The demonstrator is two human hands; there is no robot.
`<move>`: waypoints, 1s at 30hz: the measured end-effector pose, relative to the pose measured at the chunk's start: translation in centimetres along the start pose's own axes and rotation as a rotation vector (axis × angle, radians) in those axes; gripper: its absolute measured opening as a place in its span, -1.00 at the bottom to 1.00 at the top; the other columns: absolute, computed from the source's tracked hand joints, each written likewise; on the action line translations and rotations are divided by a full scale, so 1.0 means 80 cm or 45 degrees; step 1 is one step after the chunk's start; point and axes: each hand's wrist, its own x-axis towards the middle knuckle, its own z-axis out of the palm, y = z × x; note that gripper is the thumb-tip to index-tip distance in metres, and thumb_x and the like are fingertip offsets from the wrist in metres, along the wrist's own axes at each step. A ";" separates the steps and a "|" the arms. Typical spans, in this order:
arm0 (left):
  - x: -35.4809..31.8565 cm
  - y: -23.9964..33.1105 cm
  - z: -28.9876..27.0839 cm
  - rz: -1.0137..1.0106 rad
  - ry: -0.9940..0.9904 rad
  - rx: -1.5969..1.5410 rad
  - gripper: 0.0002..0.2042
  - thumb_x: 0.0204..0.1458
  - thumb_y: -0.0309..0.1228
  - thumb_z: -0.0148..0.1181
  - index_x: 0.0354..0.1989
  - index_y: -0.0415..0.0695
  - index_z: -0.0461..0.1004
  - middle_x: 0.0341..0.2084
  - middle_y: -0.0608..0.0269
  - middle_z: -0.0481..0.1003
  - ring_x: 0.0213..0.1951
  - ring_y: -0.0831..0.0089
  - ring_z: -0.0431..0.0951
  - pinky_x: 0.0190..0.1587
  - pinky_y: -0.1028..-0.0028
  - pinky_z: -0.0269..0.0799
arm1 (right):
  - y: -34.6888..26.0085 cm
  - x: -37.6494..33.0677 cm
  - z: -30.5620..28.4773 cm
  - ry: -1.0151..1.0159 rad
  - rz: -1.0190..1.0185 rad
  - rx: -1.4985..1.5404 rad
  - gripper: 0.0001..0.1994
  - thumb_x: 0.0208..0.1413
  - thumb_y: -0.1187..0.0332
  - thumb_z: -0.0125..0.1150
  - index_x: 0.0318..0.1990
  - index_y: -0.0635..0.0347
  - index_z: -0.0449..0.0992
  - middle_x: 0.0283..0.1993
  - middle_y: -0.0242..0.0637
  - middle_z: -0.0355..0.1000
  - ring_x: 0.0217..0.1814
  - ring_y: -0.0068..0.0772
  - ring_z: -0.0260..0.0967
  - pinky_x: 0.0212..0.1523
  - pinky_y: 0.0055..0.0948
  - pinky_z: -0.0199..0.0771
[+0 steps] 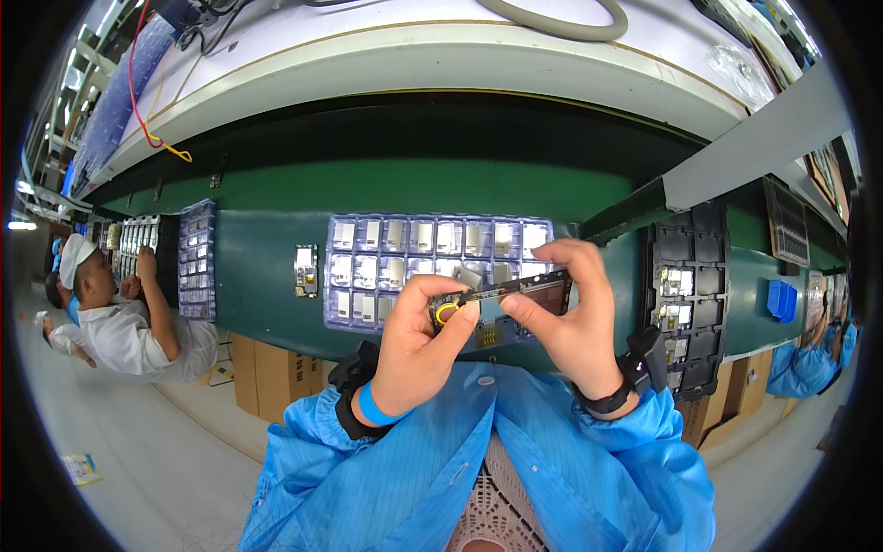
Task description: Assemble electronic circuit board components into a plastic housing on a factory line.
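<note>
Between my two hands, above the table, I hold a dark circuit board point(544, 296) tilted with one long edge up. My left hand point(411, 350) pinches its left end between thumb and fingers, beside a small yellow ring point(448, 313). At the other end, my right hand point(581, 322) grips the board with the thumb on its near face and the fingers at the far edge. Gold contacts show lower down, and I cannot tell whether they belong to the same piece. Behind the hands lies a clear plastic tray point(336, 311) with silver-white rectangular parts in its pockets, partly covered by my hands.
A loose small circuit board point(306, 270) lies left of the clear tray on the green table point(262, 267). Another clear tray point(197, 262) is further left, near a seated co-worker point(129, 322). On the right are a black tray point(708, 322) with boards, a slanted post point(736, 147) and a blue bin point(782, 300).
</note>
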 end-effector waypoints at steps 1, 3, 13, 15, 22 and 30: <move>-0.001 0.000 0.002 0.012 0.002 0.016 -0.82 -0.01 -0.58 0.00 -0.24 -0.23 0.20 -0.42 0.34 0.31 -0.41 0.75 0.27 -0.41 0.71 0.21 | 0.004 -0.003 -0.001 0.002 0.005 0.001 -0.67 -0.34 0.48 0.34 -0.33 0.28 0.39 -0.34 -0.28 0.24 -0.42 -0.49 0.27 -0.44 -0.58 0.37; 0.000 -0.002 0.005 0.013 -0.015 0.036 -0.82 -0.02 -0.59 0.00 -0.24 -0.23 0.20 -0.42 0.34 0.31 -0.41 0.75 0.27 -0.41 0.72 0.21 | 0.013 -0.011 -0.001 -0.124 0.338 0.271 -0.75 -0.35 0.50 0.33 -0.43 0.29 0.42 -0.43 -0.30 0.28 -0.48 -0.48 0.27 -0.49 -0.62 0.32; 0.002 -0.032 0.023 -0.059 -0.005 0.235 -0.81 -0.02 -0.61 -0.02 -0.23 -0.19 0.20 -0.46 0.37 0.33 -0.44 0.71 0.28 -0.38 0.70 0.22 | 0.047 -0.035 -0.021 -0.102 0.259 0.158 -0.75 -0.25 0.46 0.29 -0.36 0.27 0.39 -0.35 -0.27 0.26 -0.34 -0.48 0.34 -0.40 -0.61 0.42; 0.005 -0.032 0.040 -0.100 0.012 0.151 -0.83 -0.02 -0.61 -0.02 -0.24 -0.21 0.20 -0.46 0.35 0.31 -0.41 0.70 0.29 -0.37 0.70 0.22 | 0.051 -0.044 -0.030 -0.068 0.319 0.315 -0.72 -0.24 0.46 0.28 -0.32 0.26 0.37 -0.30 -0.23 0.24 -0.31 -0.41 0.35 -0.37 -0.56 0.44; 0.014 -0.048 0.083 -0.144 -0.283 0.325 -0.77 -0.08 -0.65 0.03 -0.25 -0.20 0.19 -0.47 0.34 0.32 -0.42 0.69 0.31 -0.37 0.71 0.23 | 0.067 -0.080 -0.067 0.209 0.450 0.234 -0.74 -0.29 0.47 0.29 -0.37 0.25 0.37 -0.36 -0.22 0.23 -0.41 -0.34 0.44 -0.48 -0.52 0.40; 0.030 -0.088 0.134 -0.329 -0.352 0.068 -0.69 0.01 -0.53 -0.02 -0.07 -0.16 0.11 -0.29 0.19 0.35 -0.26 0.52 0.36 -0.18 0.54 0.26 | 0.143 -0.110 -0.134 0.157 0.725 1.012 -0.68 -0.02 0.42 0.10 -0.10 0.26 0.24 -0.30 -0.37 0.30 -0.32 -0.59 0.31 -0.47 -0.61 0.42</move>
